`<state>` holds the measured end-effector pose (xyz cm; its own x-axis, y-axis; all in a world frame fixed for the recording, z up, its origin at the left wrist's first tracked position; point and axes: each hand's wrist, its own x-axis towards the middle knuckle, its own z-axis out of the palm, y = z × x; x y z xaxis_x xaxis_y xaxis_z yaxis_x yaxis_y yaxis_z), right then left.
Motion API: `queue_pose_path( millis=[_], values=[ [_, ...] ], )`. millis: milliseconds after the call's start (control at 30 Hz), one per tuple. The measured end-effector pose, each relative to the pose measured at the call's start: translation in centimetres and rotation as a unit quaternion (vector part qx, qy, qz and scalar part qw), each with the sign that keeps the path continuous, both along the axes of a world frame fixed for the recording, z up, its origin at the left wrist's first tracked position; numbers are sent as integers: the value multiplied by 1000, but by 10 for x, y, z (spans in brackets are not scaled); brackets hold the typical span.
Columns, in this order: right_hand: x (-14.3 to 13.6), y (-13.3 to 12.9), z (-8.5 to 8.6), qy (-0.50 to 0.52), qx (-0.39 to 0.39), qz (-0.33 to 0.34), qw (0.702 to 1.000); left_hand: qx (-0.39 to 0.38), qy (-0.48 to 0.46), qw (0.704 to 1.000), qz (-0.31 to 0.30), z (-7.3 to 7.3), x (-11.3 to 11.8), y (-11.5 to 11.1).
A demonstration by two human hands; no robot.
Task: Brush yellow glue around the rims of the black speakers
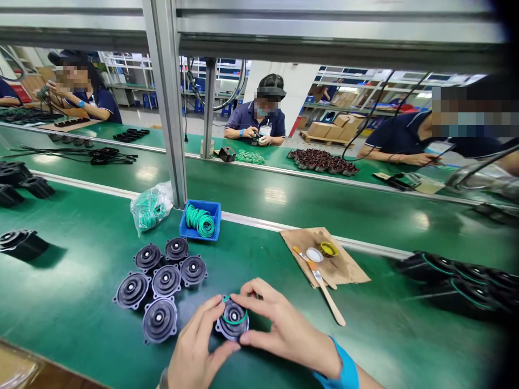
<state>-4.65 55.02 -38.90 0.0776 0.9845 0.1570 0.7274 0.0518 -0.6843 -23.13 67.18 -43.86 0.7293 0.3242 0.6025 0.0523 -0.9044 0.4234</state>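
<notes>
A round black part (232, 330) stands on the green table between my hands, with a green ring (235, 322) lying over its top. My left hand (198, 340) is curved round the left side, its fingertips at the ring's upper edge and its thumb near the front rim. From the right, my right hand (275, 319) holds the ring and the part between fingers and thumb. To the left, several similar black parts (166, 281) sit in a group, with no green ring visible on them. Behind them, a blue bin (219, 221) holds green rings.
A clear bag (152, 208) of green rings lies by a metal post (166, 108). Cardboard (348, 265) bears a brush (330, 302) and a yellow-rimmed lid. Black parts with green rings (466, 286) stand right, more black parts (36, 186) left. People work across the bench.
</notes>
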Motion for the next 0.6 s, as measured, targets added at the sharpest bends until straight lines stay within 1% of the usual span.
queue_pose_path(
  millis=[67,167,233,333,400,467,533,600],
  values=[
    [-3,-6,-7,-39,23,-4,999,10,-1,1000,-1,1,0,0],
    [-5,-11,-15,-86,83,-29,992,21,23,999,-11,4,-1,0],
    [-6,-12,-15,-94,110,-33,989,25,46,998,-21,5,-1,1],
    [-5,-10,-12,-69,104,-16,992,19,68,997,-36,4,0,2],
    [-3,-10,-11,-54,101,0,993,5,62,997,-39,4,2,2],
    [-3,-10,-13,-57,114,4,992,-9,42,999,-33,3,3,1],
    [-3,-11,-16,-77,144,-4,987,-10,17,999,-25,4,3,1],
    [-3,-13,-19,-117,178,-13,977,4,0,1000,-18,6,3,0]
  ],
)
